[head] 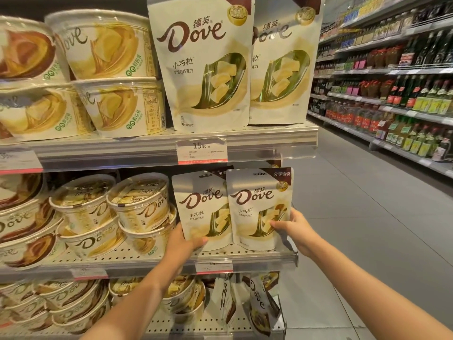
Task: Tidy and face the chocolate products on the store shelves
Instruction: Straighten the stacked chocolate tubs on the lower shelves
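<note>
Left hand has a grip on the lower corner of the left Dove pouch, thumb curled over its front, and the right hand pinches the lower right edge of the right Dove pouch. Both pouches stand upright, touching, on the middle shelf, with Dove tubs stacked just to their left.

floor: grey tile | bottle shelves along aisle's far side
</note>
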Tool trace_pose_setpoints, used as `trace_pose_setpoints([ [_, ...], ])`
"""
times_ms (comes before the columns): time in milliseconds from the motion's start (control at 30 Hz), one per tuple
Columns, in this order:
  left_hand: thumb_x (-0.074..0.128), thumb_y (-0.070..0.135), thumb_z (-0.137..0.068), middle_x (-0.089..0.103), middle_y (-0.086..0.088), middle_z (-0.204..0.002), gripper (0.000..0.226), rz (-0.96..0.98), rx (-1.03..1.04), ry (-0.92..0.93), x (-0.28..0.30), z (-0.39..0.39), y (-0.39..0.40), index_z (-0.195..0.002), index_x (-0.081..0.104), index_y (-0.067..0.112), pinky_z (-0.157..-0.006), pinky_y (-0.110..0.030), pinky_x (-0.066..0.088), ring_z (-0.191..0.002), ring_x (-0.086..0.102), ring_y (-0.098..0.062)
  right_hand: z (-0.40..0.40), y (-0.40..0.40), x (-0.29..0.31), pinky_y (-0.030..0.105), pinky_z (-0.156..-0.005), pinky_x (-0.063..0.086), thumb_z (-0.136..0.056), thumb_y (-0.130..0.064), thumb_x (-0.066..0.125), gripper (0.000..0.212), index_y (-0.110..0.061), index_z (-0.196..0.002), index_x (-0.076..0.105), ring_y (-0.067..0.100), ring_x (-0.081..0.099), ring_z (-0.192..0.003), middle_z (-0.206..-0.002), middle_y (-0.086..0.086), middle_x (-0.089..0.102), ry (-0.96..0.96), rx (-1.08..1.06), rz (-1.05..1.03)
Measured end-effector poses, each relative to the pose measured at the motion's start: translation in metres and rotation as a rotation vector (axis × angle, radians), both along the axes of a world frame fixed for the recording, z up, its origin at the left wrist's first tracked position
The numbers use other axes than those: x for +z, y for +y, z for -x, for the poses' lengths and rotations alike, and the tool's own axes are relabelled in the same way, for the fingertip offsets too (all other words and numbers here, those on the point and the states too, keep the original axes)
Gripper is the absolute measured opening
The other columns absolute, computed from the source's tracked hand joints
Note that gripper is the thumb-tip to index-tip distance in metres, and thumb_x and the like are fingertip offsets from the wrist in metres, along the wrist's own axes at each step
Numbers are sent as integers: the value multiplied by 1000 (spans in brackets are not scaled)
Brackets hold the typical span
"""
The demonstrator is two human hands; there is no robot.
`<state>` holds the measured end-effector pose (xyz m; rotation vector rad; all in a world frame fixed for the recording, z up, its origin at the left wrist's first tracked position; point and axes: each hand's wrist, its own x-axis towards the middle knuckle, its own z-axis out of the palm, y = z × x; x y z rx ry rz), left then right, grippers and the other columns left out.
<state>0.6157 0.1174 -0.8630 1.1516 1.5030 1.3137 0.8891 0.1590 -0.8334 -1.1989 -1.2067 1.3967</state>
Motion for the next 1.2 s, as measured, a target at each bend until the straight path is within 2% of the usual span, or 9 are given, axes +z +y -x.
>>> trace_pose_setpoints([
  [133, 71, -7, -73, 66, 0, -111, 51, 2, -22, 5, 5, 5, 1, -111, 55, 24, -93, -44, 50, -105, 61, -19, 0, 6, -3, 27, -61, 57, -89, 4, 54, 42, -12, -128, 47, 23, 66, -98, -113, 9, 65, 30, -39, 21],
  [267, 69, -8, -74, 67, -3, -113, 51, 31, -49, -37, 1, 10, 1, -114, 55, 20, -95, -47, 48, -108, 61, -22, 2, 5, -4, 27, -58, 57, -90, 3, 52, 42, -12, -129, 46, 20, 66, -97, -113, 8, 65, 67, -61, 9],
  [367, 76, -5, -68, 68, -6, -112, 54, 30, -14, -85, -4, 10, 0, -113, 56, 18, -93, -49, 49, -105, 63, -24, 6, -1, -9, 27, -62, 57, -86, -1, 60, 46, -13, -127, 44, 18, 64, -97, -117, 8, 62, 72, -83, -25],
  [500, 83, -2, -60, 69, -2, -106, 65, 19, -25, -37, -4, 3, 0, -116, 55, 16, -85, -39, 54, -98, 66, -19, 10, -8, -21, 29, -82, 53, -66, -9, 82, 88, -21, -134, 28, 15, 55, -108, -121, -1, 54, -83, -64, -134],
  [600, 80, -2, -63, 68, 3, -104, 59, 8, -11, 32, -1, -1, 0, -113, 56, 17, -79, -29, 53, -96, 64, -13, 11, -7, -24, 36, -94, 49, -61, -10, 86, 102, -23, -140, 22, 15, 51, -115, -124, -5, 50, -143, -54, -185],
  [733, 80, 0, -64, 68, -1, -106, 56, 8, -19, 62, -1, 4, -3, -113, 56, 14, -87, -38, 53, -99, 65, -18, 13, -10, -25, 34, -92, 47, -64, -9, 83, 98, -22, -140, 23, 14, 49, -116, -127, -4, 49, -166, -61, -246],
  [967, 77, -4, -67, 69, -4, -106, 53, 14, -84, 55, 2, 8, -5, -112, 56, 15, -83, -33, 55, -97, 67, -17, 12, -13, -29, 35, -96, 45, -65, -16, 84, 95, -24, -138, 24, 14, 48, -120, -131, -3, 48, -202, -86, -291],
  [1133, 79, 0, -67, 67, -3, -111, 57, 4, -44, 123, -5, 12, -3, -116, 55, 16, -92, -43, 51, -105, 63, -21, 13, -18, -36, 50, -104, 41, -59, -36, 85, 104, -30, -141, 21, 16, 44, -127, -138, -3, 43, -247, -121, -300],
  [1200, 82, 8, -65, 64, 2, -114, 61, -41, 21, 241, -11, 9, -9, -118, 54, 14, -92, -36, 51, -107, 60, -16, 15, -22, -38, 52, -109, 34, -59, -39, 84, 112, -30, -146, 14, 18, 33, -135, -147, 0, 32, -287, -166, -307],
])
